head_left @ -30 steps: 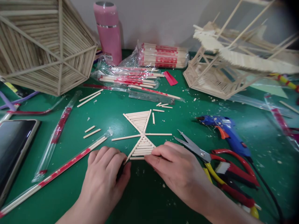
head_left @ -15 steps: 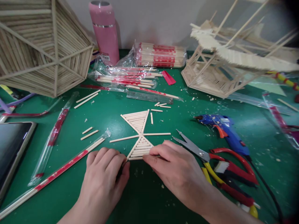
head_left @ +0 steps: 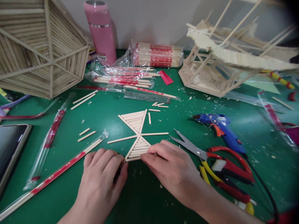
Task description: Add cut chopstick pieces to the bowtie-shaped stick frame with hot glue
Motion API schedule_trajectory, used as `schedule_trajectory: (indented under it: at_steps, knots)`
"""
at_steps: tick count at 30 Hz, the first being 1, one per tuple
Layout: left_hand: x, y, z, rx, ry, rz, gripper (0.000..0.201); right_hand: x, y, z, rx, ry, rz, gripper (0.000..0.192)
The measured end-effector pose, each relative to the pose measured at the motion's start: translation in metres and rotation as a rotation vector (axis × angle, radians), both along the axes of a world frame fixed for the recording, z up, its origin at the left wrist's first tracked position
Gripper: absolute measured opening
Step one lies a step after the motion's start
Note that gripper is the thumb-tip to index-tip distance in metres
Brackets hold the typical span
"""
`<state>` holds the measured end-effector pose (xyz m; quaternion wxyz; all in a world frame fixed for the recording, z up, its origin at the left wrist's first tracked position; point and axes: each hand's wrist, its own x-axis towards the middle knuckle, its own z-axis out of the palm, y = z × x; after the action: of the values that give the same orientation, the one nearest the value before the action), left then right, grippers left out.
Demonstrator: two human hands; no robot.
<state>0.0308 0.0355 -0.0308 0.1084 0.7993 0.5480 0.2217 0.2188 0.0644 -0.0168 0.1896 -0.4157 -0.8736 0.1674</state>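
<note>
Flat on the green table lies a frame of wooden sticks (head_left: 138, 148), its spokes crossing at one centre. Two opposite wedges are filled with rows of short sticks, one pointing away from me and one toward me. My left hand (head_left: 102, 177) is closed at the near left corner of the closer wedge, its thumb and index finger at the stick end. My right hand (head_left: 173, 168) pinches the near right part of that same wedge, at the outermost stick, and its fingers hide that corner. Several cut stick pieces (head_left: 154, 110) lie beyond the frame.
Scissors (head_left: 198, 152) and red-and-yellow-handled pliers (head_left: 231, 186) lie right of my right hand, near a blue glue gun (head_left: 217, 124). Wrapped chopsticks (head_left: 60, 171) and a phone (head_left: 14, 149) are at left. Behind stand stick models (head_left: 51, 62), a pink bottle (head_left: 100, 34) and chopstick packs (head_left: 158, 56).
The whole view has shifted slightly, so things sit a little further left. Both hands stay at the near edge of the stick frame, with hardly any movement of their own.
</note>
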Motion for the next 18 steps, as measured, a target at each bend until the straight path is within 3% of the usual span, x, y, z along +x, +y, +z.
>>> schedule_trajectory:
  at_steps: [7, 12, 18]
  knots:
    - [-0.003, -0.001, 0.000, -0.011, 0.011, -0.016, 0.004, 0.007, 0.000, 0.004, -0.126, 0.114, -0.043, 0.021]
    - [-0.009, 0.000, -0.002, 0.100, 0.047, -0.054, 0.010, 0.030, -0.003, 0.003, -0.147, 0.128, -0.213, 0.038]
    - [0.004, 0.000, -0.003, 0.273, 0.125, -0.135, 0.012, 0.038, -0.009, -0.004, -0.143, 0.044, -0.256, 0.014]
